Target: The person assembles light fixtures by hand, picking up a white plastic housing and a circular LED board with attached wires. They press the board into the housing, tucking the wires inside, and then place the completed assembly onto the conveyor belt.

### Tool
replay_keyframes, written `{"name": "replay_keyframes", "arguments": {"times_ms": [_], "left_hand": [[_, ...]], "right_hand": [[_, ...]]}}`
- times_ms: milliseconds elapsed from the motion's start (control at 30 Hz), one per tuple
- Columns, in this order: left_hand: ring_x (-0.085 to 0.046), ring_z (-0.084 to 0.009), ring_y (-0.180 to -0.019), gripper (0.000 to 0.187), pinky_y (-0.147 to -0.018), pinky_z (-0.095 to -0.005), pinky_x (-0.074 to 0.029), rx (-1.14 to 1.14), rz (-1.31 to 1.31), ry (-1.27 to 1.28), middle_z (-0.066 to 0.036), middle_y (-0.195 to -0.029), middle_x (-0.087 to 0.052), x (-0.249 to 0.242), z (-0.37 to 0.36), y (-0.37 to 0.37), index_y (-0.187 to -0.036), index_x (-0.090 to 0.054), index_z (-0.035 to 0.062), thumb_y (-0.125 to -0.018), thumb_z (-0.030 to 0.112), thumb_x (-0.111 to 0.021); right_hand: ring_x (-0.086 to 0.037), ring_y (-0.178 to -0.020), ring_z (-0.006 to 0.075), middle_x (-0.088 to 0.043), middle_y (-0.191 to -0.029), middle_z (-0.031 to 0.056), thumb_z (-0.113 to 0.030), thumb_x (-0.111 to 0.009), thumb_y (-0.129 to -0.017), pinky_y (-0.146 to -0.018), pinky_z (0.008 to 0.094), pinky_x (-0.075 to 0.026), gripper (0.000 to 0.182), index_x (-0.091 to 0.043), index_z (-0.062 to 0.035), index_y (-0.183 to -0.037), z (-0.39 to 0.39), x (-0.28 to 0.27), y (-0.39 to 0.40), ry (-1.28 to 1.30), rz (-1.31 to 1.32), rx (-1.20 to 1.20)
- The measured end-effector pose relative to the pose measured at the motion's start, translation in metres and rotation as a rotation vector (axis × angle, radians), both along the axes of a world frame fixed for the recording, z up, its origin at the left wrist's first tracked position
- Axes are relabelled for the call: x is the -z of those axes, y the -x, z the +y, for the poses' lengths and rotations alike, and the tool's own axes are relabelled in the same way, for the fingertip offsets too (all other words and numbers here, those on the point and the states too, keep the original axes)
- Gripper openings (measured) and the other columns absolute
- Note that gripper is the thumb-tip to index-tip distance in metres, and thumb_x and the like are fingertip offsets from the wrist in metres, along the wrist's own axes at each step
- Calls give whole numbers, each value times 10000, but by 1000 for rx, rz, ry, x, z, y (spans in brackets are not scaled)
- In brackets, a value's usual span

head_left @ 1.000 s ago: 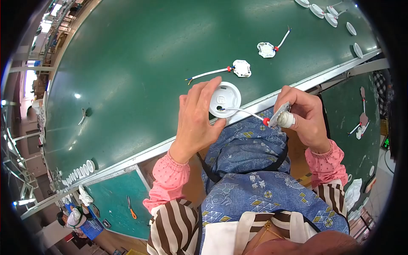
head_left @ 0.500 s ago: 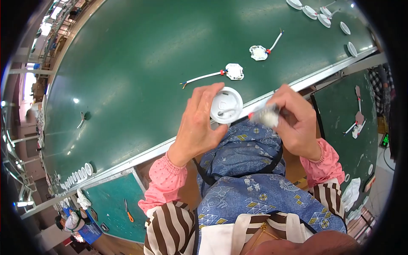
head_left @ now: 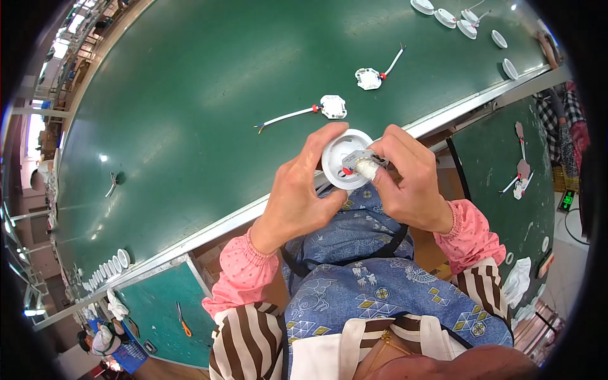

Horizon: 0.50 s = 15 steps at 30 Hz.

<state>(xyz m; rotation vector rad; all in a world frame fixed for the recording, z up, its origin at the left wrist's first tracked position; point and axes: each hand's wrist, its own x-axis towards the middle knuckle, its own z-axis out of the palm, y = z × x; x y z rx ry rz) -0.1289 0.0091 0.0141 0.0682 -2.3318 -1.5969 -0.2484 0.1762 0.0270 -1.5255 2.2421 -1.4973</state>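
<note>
My left hand (head_left: 297,183) grips a round white lamp housing (head_left: 335,147) by its sides, its open face turned up, over the bench's front edge. In my right hand (head_left: 411,180) a small LED board (head_left: 359,156) with a red piece on it is pinched between thumb and fingers. The board overlaps the housing's interior in this view. A whitish covering shows at my right fingertips. Beyond the hands, two white LED boards lie on the green bench: one (head_left: 333,107) with its cable to the left, another (head_left: 368,78) with its cable up and right.
White lamp housings (head_left: 445,18) lie at the back right, and a row of them (head_left: 123,258) stands at the left edge. Orange-handled scissors (head_left: 183,323) lie on a lower green surface. More boards (head_left: 523,170) lie on the right table. A person's arm (head_left: 548,49) shows at far right.
My right hand has moved left, bringing the LED board from beside the lamp housing to over its open face. My left hand still holds the housing. The whole view has shifted slightly.
</note>
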Motion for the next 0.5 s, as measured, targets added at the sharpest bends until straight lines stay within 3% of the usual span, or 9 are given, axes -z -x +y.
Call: {"name": "replay_keyframes", "arguments": {"times_ms": [167, 333, 500], "left_hand": [[-672, -299, -1140, 788, -955, -389, -557, 54, -69, -199, -160, -1253, -622, -2, 4, -2, -1454, -441, 81, -724, -131, -647], [-640, -247, -1188, 797, -993, -378, -544, 115, -142, -334, -138, -1304, -582, 1, 1, -2, -1468, -440, 74, -729, -173, -608], [-634, -229, -1190, 795, -1024, -373, -521, 148, -64, -402, -121, -1320, -561, 6, 2, 3, -1485, -426, 52, -753, -141, -668]], "right_hand": [[-562, -707, 341, -533, -815, 137, 92, -630, -696, -595, 428, -439, 202, -585, 10, -875, 4, -4, 0, -14, -175, -79], [-555, -735, 346, -531, -823, 138, 106, -621, -671, -613, 437, -441, 231, -576, 1, -872, 4, 0, 3, 21, 75, -89], [-532, -727, 341, -512, -810, 140, 115, -617, -646, -611, 436, -431, 245, -572, 2, -858, 5, -3, 4, 40, 193, -128]]}}
